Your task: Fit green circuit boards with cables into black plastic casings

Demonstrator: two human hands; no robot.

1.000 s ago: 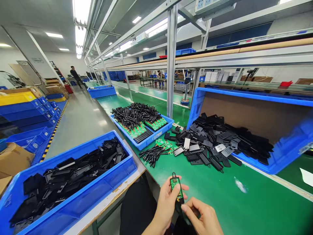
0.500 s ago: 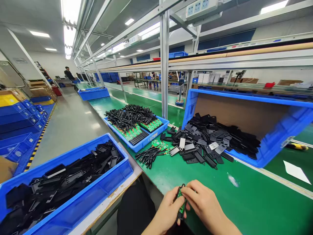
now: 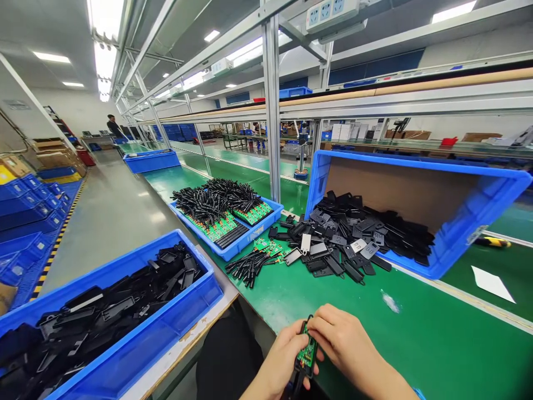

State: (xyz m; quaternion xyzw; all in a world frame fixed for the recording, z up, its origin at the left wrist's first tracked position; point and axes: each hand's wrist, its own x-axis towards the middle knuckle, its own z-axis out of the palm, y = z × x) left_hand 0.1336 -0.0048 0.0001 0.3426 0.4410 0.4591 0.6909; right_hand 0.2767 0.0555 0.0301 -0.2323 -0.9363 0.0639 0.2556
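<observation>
My left hand (image 3: 280,355) is closed round a narrow black plastic case with a green circuit board (image 3: 308,354) seated in it, and a black cable hangs from its lower end. The fingertips of my right hand (image 3: 346,340) are closed on the top end of the same case, so that part is hidden. Beyond my hands lies a pile of black plastic case parts (image 3: 333,250). Left of that pile are loose circuit boards with black cables (image 3: 252,266).
A tipped blue crate (image 3: 453,244) spills case parts onto the green bench (image 3: 416,339). A blue tray (image 3: 227,254) holds boards with cables. At the left, a blue bin (image 3: 179,316) contains black cases. A metal post (image 3: 272,111) rises behind the tray. Farther off stands a person (image 3: 113,126).
The view has shifted slightly to the right. My left thumb has moved a little, baring more of the board, and the cable below the case shows more clearly. Both hands keep their hold.
</observation>
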